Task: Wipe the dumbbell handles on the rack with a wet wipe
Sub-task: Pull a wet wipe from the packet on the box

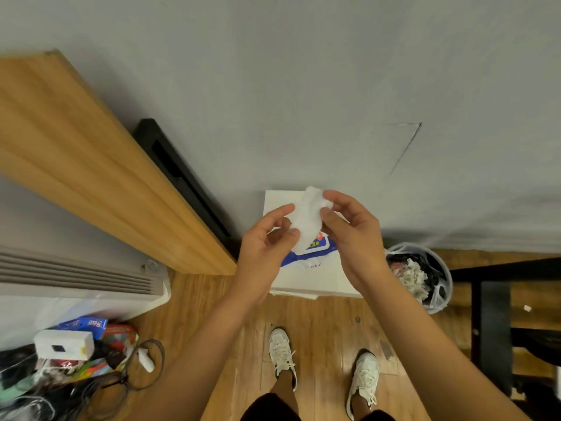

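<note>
Grip, left hand [267,238]: thumb and forefinger pinch the lower edge of the wet wipe [306,221]. Grip, right hand [355,235]: curled fingertips clamp its bunched upper end. I read the wipe as white, soft and crumpled, a loose elongated wad. Its long axis runs roughly away from me, far end toward the grey wall [303,86]. It hangs between both hands, over the blue-and-white wipe pack [315,253], which lies flat on a white box [315,281]. Just right of the box is a round bin [446,287], plastic-lined, holding scraps. Wood-plank floor [328,326] below.
</note>
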{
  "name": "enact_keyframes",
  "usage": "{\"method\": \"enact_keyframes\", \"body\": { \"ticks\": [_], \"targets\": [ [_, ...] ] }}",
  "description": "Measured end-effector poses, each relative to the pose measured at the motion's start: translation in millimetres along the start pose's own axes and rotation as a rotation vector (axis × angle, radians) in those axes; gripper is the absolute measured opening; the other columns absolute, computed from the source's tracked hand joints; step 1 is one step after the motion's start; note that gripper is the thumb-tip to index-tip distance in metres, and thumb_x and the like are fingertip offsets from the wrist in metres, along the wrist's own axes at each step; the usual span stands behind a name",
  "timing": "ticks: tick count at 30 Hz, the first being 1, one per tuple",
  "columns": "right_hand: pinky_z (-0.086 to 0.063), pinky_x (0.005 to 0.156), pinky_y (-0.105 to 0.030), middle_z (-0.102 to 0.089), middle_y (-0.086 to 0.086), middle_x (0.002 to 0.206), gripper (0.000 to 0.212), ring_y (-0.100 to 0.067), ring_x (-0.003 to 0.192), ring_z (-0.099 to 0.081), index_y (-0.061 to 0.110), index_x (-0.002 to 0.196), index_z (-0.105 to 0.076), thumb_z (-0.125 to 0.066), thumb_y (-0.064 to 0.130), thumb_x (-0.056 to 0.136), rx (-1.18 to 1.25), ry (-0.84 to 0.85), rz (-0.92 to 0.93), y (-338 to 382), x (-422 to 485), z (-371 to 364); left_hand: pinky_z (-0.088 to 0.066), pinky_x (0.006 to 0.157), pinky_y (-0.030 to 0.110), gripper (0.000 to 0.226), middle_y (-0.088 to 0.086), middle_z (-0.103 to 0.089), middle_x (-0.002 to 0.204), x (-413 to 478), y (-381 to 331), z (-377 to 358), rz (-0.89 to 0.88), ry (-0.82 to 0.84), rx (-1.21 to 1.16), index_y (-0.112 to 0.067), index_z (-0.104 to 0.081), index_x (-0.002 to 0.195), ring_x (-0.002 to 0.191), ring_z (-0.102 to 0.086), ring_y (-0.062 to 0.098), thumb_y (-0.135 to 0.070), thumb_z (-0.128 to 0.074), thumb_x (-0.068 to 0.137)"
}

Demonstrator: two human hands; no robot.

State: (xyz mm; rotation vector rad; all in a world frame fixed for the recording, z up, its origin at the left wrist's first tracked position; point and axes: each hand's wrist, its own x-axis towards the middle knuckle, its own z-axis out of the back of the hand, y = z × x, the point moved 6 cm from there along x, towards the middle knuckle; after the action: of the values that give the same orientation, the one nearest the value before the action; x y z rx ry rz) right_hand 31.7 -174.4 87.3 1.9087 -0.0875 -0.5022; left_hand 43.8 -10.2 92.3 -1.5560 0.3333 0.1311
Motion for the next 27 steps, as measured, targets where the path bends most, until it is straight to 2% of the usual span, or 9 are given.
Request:
{"method": "enact_keyframes", "body": {
  "ticks": [1,3,5,7,12,17,20,23,27],
  "targets": [
    [-0.058,0.083,-0.037,-0.072,-0.001,0.101,0.027,-0.019,0.090,-0.069,0.015,0.112,-0.070,-0.059,-0.002,0.095,-0.017,0.024,0.030,10.2,-2.5,-3.9,-0.061,0.090,0.052,0.028,0.001,-0.067,0.103,-3.0,-5.6,-0.7,0.040,0.019,-0.055,-0.040,-0.071,0.115,0.106,-0.071,0.022,-0.020,-0.067,0.096],
    [-0.054,0.084,-0.036,-0.070,0.004,0.096,0.032,-0.016,0.091,-0.065,0.019,0.114,-0.068,-0.056,-0.005,0.096,-0.030,0.104,0.066,26.8,-8.3,-12.5,-0.060,0.088,0.046,0.032,0.014,-0.066,0.105,-7.5,-14.4,-2.6,0.126,0.068,-0.172,-0.023,-0.067,0.128,0.109,-0.071,0.031,-0.028,-0.061,0.098],
    [-0.054,0.087,-0.036,-0.070,0.003,0.097,0.032,-0.016,0.094,-0.065,0.019,0.117,-0.067,-0.055,-0.004,0.097,-0.022,0.173,0.075,38.8,-13.8,-20.3,-0.060,0.083,0.040,0.032,0.013,-0.071,0.110,-9.2,-27.8,-6.3,0.128,0.136,-0.173,-0.014,-0.063,0.135,0.104,-0.072,0.031,-0.022,-0.053,0.106],
    [-0.054,0.091,-0.038,-0.072,-0.001,0.102,0.029,-0.020,0.099,-0.068,0.020,0.116,-0.068,-0.057,0.000,0.097,-0.047,0.196,0.083,47.4,-18.8,-26.3,-0.060,0.080,0.037,0.028,0.016,-0.072,0.117,-12.4,-42.8,-11.8,0.060,0.196,-0.113,-0.010,-0.066,0.131,0.097,-0.073,0.029,-0.015,-0.054,0.106],
    [-0.057,0.083,-0.032,-0.072,-0.009,0.104,0.027,-0.021,0.097,-0.069,0.023,0.110,-0.072,-0.060,0.003,0.097,-0.054,0.177,0.130,65.1,-28.5,-31.8,-0.059,0.073,0.037,0.019,0.014,-0.073,0.106,-16.1,-64.3,-17.8,-0.010,0.164,-0.065,-0.009,-0.072,0.116,0.075,-0.070,0.025,-0.014,-0.063,0.101],
    [-0.051,0.087,-0.039,-0.067,-0.006,0.100,0.032,-0.024,0.098,-0.062,0.021,0.111,-0.072,-0.049,0.001,0.101,0.141,0.208,0.052,70.6,-26.7,-27.3,-0.059,0.073,0.038,0.012,0.010,-0.077,0.094,-14.1,-72.6,-16.9,-0.037,0.066,-0.006,-0.009,-0.076,0.101,0.078,-0.073,0.026,-0.012,-0.064,0.100],
    [-0.058,0.089,-0.039,-0.066,-0.006,0.116,0.023,-0.023,0.106,-0.065,0.028,0.120,-0.066,-0.050,0.023,0.105,-0.048,0.122,0.026,63.7,-24.4,-21.6,-0.059,0.070,0.027,0.011,-0.001,-0.079,0.091,-11.9,-77.6,-13.6,-0.135,-0.054,0.129,-0.016,-0.078,0.098,0.080,-0.076,0.020,-0.015,-0.067,0.099],
    [-0.058,0.084,-0.037,-0.069,0.003,0.100,0.019,-0.016,0.098,-0.068,0.029,0.111,-0.064,-0.066,0.037,0.094,-0.261,0.045,0.128,63.7,-26.5,-17.8,-0.059,0.069,0.024,0.015,-0.004,-0.080,0.092,-7.9,-78.7,-14.2,-0.187,-0.097,0.232,-0.013,-0.080,0.105,0.080,-0.077,0.017,-0.022,-0.068,0.099],
    [-0.057,0.084,-0.043,-0.074,0.001,0.084,0.012,-0.021,0.085,-0.070,0.020,0.089,-0.072,-0.064,0.025,0.096,-0.337,0.076,0.144,65.6,-27.0,-19.9,-0.061,0.076,0.027,0.016,-0.003,-0.080,0.096,-2.8,-81.6,-21.2,-0.220,-0.056,0.311,-0.013,-0.080,0.108,0.086,-0.077,0.016,-0.018,-0.068,0.099]
  ]
}}
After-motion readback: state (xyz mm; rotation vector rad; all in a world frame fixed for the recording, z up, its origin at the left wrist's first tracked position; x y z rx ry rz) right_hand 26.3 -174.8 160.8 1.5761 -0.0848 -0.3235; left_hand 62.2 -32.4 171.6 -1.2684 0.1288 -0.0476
